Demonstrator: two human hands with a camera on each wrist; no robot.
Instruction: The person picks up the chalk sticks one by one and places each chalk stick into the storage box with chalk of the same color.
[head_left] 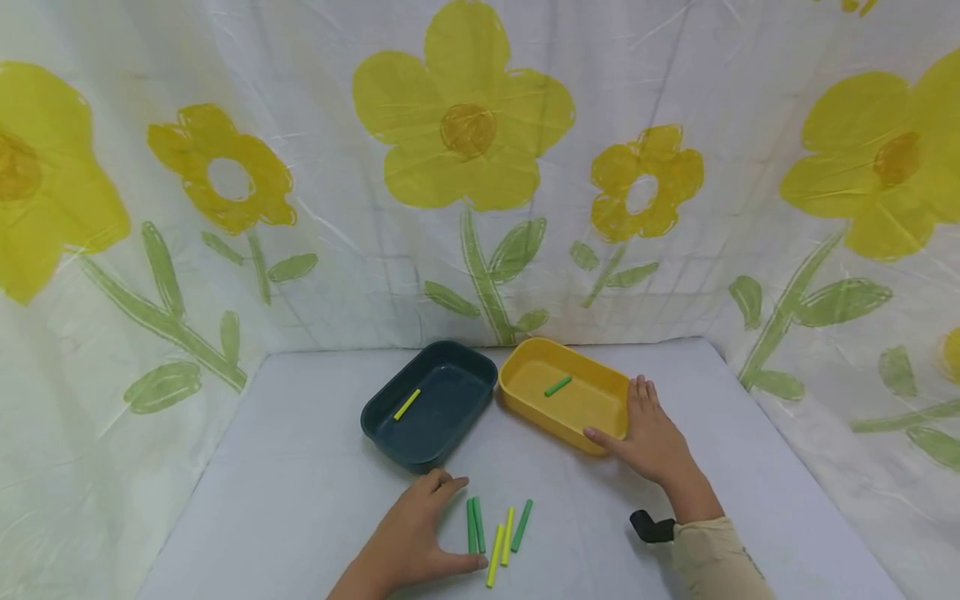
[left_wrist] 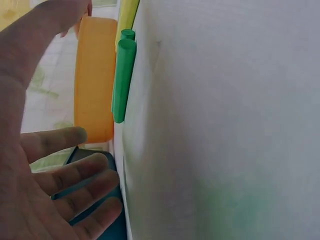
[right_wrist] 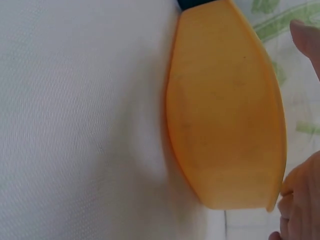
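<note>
I see the left hand (head_left: 411,533) spread, green sticks (head_left: 472,527) just right of it; the right hand (head_left: 656,437) straight-fingered, yellow tray (head_left: 573,410) at its left

No legible text, label, brand or number in any view; small yellow marks (head_left: 851,5) cut off at upper right of head frame, on white flower-printed hanging sheet (head_left: 337,283), unreadable.

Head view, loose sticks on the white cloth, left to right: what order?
First green stick → second green stick → first yellow stick → second yellow stick → third green stick.
</note>
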